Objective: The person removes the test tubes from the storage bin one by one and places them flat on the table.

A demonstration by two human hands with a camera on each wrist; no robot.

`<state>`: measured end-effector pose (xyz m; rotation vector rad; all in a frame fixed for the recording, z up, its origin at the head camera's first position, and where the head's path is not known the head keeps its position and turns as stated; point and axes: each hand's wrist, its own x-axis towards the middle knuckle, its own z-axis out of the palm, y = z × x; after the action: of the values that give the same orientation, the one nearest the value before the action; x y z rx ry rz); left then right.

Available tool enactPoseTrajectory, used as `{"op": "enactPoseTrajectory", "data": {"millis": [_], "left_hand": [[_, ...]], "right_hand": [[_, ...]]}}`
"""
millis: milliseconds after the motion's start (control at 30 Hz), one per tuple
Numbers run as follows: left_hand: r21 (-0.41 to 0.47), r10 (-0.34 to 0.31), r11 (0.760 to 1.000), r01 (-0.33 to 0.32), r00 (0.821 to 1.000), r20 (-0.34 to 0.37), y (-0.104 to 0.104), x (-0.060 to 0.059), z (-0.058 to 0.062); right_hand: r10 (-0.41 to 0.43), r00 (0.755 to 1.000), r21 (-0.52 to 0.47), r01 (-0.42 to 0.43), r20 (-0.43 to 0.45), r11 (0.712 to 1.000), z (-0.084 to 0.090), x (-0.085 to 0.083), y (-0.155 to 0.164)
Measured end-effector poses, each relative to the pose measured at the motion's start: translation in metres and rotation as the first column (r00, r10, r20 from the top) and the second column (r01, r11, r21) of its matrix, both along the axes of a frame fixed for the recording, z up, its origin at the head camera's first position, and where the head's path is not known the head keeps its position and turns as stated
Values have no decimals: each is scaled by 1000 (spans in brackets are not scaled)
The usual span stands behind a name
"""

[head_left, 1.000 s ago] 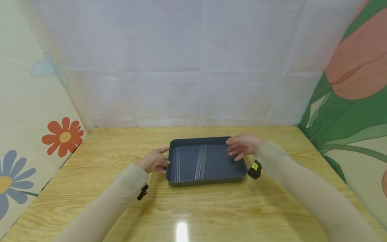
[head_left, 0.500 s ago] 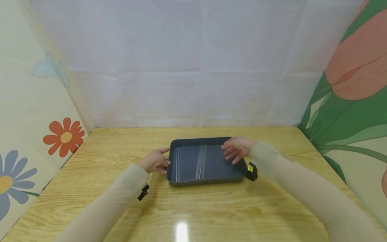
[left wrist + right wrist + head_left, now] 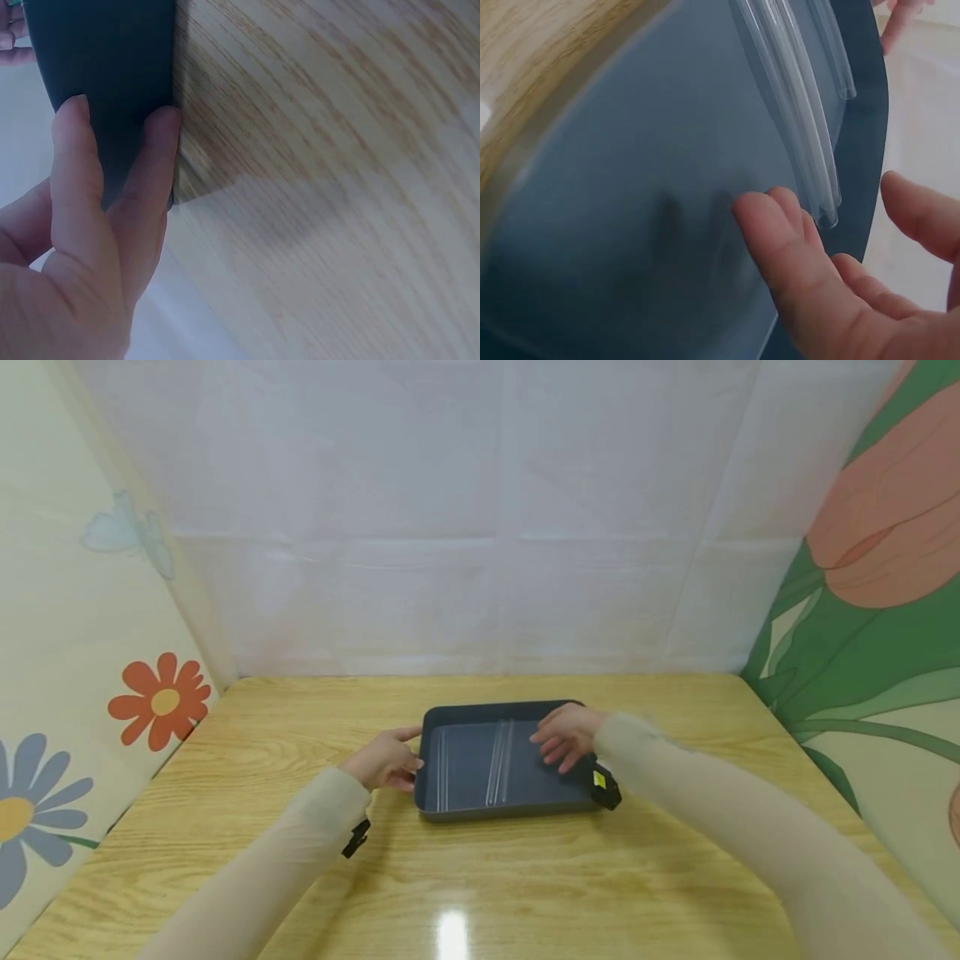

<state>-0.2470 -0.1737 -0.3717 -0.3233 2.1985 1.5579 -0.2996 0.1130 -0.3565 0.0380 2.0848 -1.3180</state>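
Observation:
A dark blue-grey rectangular tray lies flat on the wooden table. Inside it, near the middle, clear thin tubes lie side by side; more clear tubing runs along the left side. My left hand touches the tray's left end, and the left wrist view shows its fairly straight fingers pressing the outer wall. Over the tray's right half hovers my right hand, fingers spread loosely and holding nothing. In the right wrist view, its fingertips are close to the ends of the paired tubes.
The wooden table reaches back to a white cloth backdrop. Panels with painted flowers stand on both sides. Each wrist carries a small black camera.
My right hand has moved left from the tray's right edge to over its inside, toward the middle tubes. My left hand has stayed at the left end, and the tray barely differs.

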Motion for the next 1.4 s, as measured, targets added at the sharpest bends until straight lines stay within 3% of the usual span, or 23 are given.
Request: {"op": "enactPoseTrajectory", "data": {"millis": [700,1400], "left_hand": [[-10,-5,1000,5,1000,-9,-1,-1,0],[-28,1,1000,-2,1000,-3,1,0,0]], "right_hand": [[17,1000,118,-16,-9,993,-4,-12,-35],[-28,998,272,43,-56,961,-29,-24,-57]]}}
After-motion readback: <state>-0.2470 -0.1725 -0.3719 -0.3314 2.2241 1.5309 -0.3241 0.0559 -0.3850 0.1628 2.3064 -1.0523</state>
